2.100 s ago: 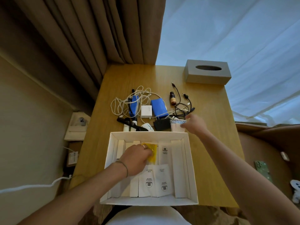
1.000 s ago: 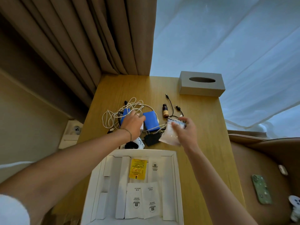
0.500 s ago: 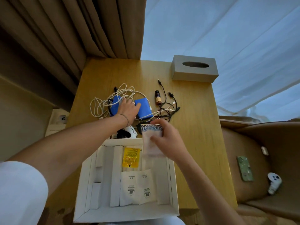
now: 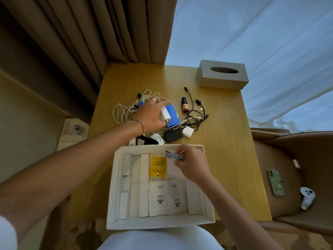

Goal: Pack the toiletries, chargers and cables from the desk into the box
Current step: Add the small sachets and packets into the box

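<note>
Left hand (image 4: 149, 116) grips white charger (image 4: 165, 114) (above desk (image 4: 225, 141)).

A grey tissue box (image 4: 223, 74) stands at the far right corner of the wooden worktop (image 4: 225, 141); brown curtains (image 4: 90, 33) and a sheer white drape (image 4: 252, 33) hang behind. On the brown seat (image 4: 288, 168) to the right lie a green phone (image 4: 275, 184) and a white controller (image 4: 307, 197); a wall socket (image 4: 76, 130) sits left.

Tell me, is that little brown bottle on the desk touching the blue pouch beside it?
Apart. The head view shows bare wood of the desk between the brown bottle and the blue pouch; only black cables run close by the bottle.
</note>
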Demonstrator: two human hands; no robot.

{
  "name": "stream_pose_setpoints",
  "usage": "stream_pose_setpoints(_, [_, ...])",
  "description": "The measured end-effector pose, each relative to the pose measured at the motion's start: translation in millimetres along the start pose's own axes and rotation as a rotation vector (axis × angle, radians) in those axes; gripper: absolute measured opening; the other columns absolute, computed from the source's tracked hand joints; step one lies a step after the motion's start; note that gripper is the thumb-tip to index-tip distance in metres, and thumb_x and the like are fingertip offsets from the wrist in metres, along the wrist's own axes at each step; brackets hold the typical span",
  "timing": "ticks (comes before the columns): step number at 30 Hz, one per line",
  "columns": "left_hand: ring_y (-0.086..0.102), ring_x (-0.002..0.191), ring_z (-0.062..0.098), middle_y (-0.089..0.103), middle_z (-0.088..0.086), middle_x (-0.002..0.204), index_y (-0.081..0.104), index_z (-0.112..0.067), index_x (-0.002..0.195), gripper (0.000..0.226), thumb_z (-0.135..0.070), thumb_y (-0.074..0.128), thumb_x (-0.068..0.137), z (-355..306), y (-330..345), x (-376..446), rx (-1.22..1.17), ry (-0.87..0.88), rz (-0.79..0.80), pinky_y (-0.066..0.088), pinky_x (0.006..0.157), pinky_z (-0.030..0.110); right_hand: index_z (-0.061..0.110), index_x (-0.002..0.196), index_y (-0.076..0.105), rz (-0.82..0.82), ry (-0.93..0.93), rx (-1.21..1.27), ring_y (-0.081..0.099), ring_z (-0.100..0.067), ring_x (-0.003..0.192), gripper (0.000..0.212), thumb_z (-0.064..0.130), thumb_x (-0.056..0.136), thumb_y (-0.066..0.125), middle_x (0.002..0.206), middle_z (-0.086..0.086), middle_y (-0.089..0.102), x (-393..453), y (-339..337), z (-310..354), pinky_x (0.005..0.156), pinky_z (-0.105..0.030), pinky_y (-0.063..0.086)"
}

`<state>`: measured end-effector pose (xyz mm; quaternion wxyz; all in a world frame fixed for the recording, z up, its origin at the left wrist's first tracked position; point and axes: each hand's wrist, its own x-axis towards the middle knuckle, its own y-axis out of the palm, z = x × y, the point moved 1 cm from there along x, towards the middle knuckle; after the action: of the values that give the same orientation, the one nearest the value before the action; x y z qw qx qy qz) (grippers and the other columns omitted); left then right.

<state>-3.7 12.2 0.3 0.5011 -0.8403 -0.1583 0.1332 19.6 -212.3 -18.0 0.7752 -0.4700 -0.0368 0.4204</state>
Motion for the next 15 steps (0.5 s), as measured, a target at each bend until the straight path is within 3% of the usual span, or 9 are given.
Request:
stream_pose_setpoints(3, [0.058,0.102,0.026,0.049,0.003,0.119,0.057,-0.026,0.136,0.062,-0.035,0.078,0.078,-2,-21,-29,-0.116,0.036,-0.007,0.054,0.084,0.036,0.028,0.098,0.069,-0.018,-0.002,-0.015,0.062,-0.004,0.076,0.018,0.024,0.083,0.079,0.093,0.009,0.073,-3,17,-5,0.064,-0.023,0.054])
stream_pose_setpoints(9, [0.061,0.101,0.019,0.049,-0.001,0.121,0.058,-0.028,0.128,0.047,-0.041,0.074,0.086,-3,-47,-94,-0.212,0.098,0.089,0.058,0.085,0.04,0.023,0.111,0.071,0.001,-0.025,-0.093,0.054,-0.007,0.084,0.023,0.018,0.089,0.073,0.11,0.002,0.072,-2,35,-20,0.064,-0.01,0.038])
stream_pose_setpoints(12, [0.059,0.095,0.012,0.05,-0.008,0.118,0.058,-0.036,0.123,0.046,-0.047,0.076,0.082,0,-49,-127,-0.139,0.126,0.171,0.058,0.079,0.034,0.02,0.123,0.068,-0.015,-0.098,-0.249,0.06,-0.016,0.102,0.031,0.017,0.092,0.068,0.123,-0.002,0.068,-1,35,-20,0.082,-0.022,0.05])
stream_pose_setpoints(15, [0.057,0.097,0.013,0.05,-0.008,0.121,0.058,-0.035,0.124,0.05,-0.047,0.077,0.08,5,-39,-153,-0.019,0.162,0.243,0.052,0.073,0.027,0.017,0.13,0.063,-0.026,-0.175,-0.437,0.056,-0.024,0.12,0.038,0.015,0.093,0.064,0.131,-0.005,0.064,0,37,-15,0.099,-0.036,0.051])
